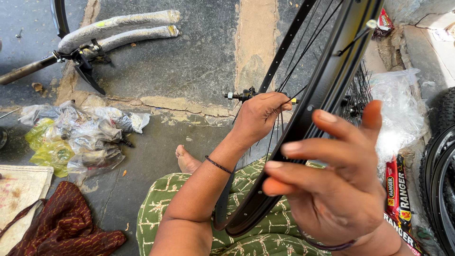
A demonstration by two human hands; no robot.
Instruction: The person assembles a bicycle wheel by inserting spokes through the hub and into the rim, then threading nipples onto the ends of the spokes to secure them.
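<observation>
A black bicycle wheel rim [327, 80] stands tilted over my lap, with thin black spokes [303, 47] running from it to a hub [241, 96] at the centre. My left hand [258, 118] reaches in through the rim and is closed around the spokes right beside the hub. My right hand [332, 185] is close to the camera in front of the rim's lower part, fingers spread and thumb up. Nothing shows in its grasp, and I cannot tell whether it touches the rim.
I sit on a concrete floor in a green patterned garment [265, 237], one bare foot [187, 161] out. Paper-wrapped bicycle tubes [118, 28] lie top left. Plastic bags of parts [76, 137] and a dark red cloth [66, 227] lie left. Loose spokes [360, 95], red packets [398, 189] and a tyre [438, 175] crowd the right.
</observation>
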